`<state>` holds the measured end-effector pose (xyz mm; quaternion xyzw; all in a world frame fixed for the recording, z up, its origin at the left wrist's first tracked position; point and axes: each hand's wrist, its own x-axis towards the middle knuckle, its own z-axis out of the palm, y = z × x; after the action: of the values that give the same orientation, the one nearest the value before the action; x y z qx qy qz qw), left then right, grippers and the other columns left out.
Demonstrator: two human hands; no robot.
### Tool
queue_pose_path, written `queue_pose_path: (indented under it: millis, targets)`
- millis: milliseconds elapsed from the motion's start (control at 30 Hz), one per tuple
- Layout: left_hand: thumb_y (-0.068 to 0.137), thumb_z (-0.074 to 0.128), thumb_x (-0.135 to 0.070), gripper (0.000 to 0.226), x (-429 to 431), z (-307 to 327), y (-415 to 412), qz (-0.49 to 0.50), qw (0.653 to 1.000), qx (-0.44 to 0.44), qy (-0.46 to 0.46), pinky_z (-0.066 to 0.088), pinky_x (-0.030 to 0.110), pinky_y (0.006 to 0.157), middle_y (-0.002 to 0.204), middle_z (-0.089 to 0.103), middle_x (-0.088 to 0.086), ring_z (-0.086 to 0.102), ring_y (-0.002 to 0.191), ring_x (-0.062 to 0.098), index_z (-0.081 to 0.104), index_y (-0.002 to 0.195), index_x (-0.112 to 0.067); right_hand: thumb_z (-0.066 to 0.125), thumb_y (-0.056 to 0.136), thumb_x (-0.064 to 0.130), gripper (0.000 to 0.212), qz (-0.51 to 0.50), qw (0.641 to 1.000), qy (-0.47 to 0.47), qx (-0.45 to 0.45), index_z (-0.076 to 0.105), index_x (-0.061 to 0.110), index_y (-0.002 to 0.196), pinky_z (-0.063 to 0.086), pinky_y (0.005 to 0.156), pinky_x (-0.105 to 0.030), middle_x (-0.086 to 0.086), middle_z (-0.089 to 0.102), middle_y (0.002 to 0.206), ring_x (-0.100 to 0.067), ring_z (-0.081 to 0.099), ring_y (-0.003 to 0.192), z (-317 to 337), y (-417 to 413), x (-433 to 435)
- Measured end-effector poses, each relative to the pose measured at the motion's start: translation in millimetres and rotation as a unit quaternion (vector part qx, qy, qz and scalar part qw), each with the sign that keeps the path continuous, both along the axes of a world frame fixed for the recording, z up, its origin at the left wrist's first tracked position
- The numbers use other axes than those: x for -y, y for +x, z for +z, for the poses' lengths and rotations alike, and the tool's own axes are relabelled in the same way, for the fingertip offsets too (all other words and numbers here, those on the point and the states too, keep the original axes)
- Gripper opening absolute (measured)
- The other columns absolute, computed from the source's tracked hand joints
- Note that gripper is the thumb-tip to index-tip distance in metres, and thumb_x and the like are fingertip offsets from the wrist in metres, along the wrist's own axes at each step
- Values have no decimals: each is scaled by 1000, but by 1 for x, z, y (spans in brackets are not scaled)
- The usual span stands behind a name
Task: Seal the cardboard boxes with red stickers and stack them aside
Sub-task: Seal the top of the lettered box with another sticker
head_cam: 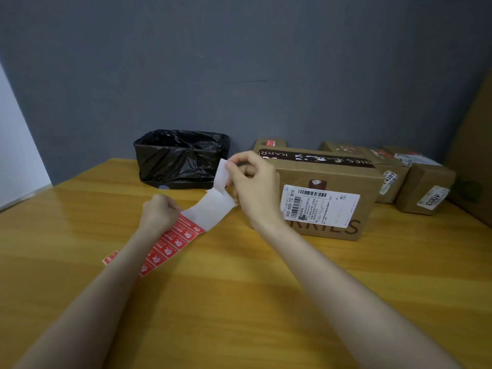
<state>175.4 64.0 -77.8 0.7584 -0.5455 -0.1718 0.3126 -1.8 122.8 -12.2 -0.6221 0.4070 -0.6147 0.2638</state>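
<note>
Sticker strip (175, 241) — left hand (159, 212) grips red end, right hand (253, 182) pinches papery white backing (213, 206).

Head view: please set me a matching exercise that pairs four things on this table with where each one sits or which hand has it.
Things
1. black bag-lined bin
2. long strip of red stickers
3. large brown cardboard box with a white shipping label
4. white backing paper end

Places
A. pinched by the right hand
B. lying on the wooden table, held by the left hand
C. against the grey wall, left of all the boxes
D. just right of the right hand, label facing the camera

Pairs: 1-C, 2-B, 3-D, 4-A
</note>
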Motion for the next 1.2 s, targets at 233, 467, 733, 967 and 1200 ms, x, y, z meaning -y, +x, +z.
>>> queue_pose_path:
  millis: [233,467,733,967,1200]
  targets:
    - [90,56,-9,26,-5,16,-11,-27,984,44,-171,46,34,85,117,60,15,57,105,27,61,115,-5,61,84,-2,11,115,993,-29,0,65,7,80,55,65,-26,-9,69,76,-20,69,69,28,-47,-15]
    - [96,45,-11,21,-24,87,-79,-157,934,-101,-305,46,14,74,91,64,-2,58,81,5,66,98,-12,55,89,-1,11,111,991,-63,-41,65,0,86,56,70,-26,-11,68,80,-19,68,71,57,-104,-19]
    - [95,35,-52,51,-28,136,-148,-321,879,-331,-124,52,21,68,83,72,4,68,77,13,66,94,-11,58,90,15,20,13,984,-95,-148,63,16,71,48,62,-15,14,61,59,0,59,64,69,-150,-13]
    - [83,68,-28,12,-20,146,-167,-343,907,-204,-132,56,22,69,84,70,2,68,78,10,64,86,-17,58,91,18,20,-22,972,-99,-212,64,16,72,49,66,-25,5,63,69,-9,62,73,70,-174,2]
    - [78,71,-3,16,-6,145,-170,-323,896,-208,-222,55,24,70,76,66,2,66,70,10,63,79,-17,64,86,18,3,-71,966,-100,-226,65,17,83,51,71,-33,12,63,73,-4,61,73,71,-178,24]
